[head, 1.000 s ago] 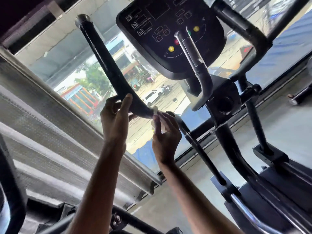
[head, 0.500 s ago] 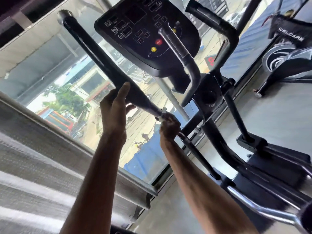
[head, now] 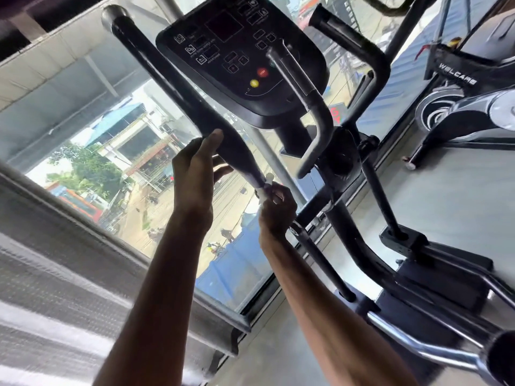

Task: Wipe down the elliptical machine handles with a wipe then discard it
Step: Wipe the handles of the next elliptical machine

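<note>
Count: two hands, one wipe, one elliptical with four handle bars in view, one console, one second machine.

The long black handle (head: 167, 79) is seen running from 11 o'clock down toward centre. The left hand (head: 195, 176) is wrapped around its lower part, thumb laid up along the bar, fingers curled behind; grip is closed on the handle. Just at 4 o'clock of it, the right hand (head: 277, 210) is closed on the white wipe (head: 264, 186), which is pressed against the narrow end of the same handle; only a small crumpled bit of it is visible above the fingers.

The console (head: 242, 65) is seen at 12 o'clock, the silver inner handle (head: 309, 104) across it, the other black handle (head: 359, 43) at 1 o'clock. A second machine (head: 459, 101), marked WELCARE, is parked at 2 o'clock by the window (head: 117, 151).
</note>
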`<control>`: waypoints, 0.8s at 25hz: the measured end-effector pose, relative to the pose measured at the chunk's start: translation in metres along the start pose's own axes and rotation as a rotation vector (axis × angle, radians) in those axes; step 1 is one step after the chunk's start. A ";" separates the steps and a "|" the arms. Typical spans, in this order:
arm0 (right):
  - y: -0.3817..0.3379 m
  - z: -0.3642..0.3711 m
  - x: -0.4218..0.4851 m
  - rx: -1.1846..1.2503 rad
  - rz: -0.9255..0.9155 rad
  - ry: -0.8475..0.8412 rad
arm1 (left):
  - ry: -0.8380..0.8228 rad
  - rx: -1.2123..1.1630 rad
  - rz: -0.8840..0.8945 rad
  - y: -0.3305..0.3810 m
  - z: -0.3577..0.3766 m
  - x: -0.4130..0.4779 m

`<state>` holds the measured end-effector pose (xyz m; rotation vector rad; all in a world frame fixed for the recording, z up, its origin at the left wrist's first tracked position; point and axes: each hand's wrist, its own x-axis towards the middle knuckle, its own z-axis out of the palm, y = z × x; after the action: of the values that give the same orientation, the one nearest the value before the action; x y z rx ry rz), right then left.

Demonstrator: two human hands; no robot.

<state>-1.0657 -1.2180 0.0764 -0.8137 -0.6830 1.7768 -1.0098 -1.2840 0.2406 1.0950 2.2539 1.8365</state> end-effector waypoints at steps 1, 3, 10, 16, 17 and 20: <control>-0.003 -0.001 -0.004 -0.009 0.001 0.007 | -0.010 0.007 0.002 0.000 -0.001 0.000; -0.014 -0.002 -0.011 -0.009 -0.006 0.007 | -0.027 0.007 -0.002 0.001 -0.003 0.001; -0.060 -0.008 -0.060 0.146 -0.218 -0.024 | -0.074 -0.011 -0.016 0.001 -0.011 0.006; -0.045 -0.006 -0.052 0.050 -0.242 0.010 | -0.091 -0.032 -0.038 -0.005 -0.015 0.014; -0.041 -0.006 -0.047 0.025 -0.166 0.003 | -0.092 -0.036 -0.039 -0.006 -0.016 0.014; -0.046 -0.005 -0.043 0.063 -0.070 -0.023 | -0.098 -0.059 -0.019 -0.011 -0.018 0.014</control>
<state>-1.0244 -1.2436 0.1176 -0.7197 -0.6601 1.7378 -1.0340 -1.2922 0.2417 1.1242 2.1351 1.7880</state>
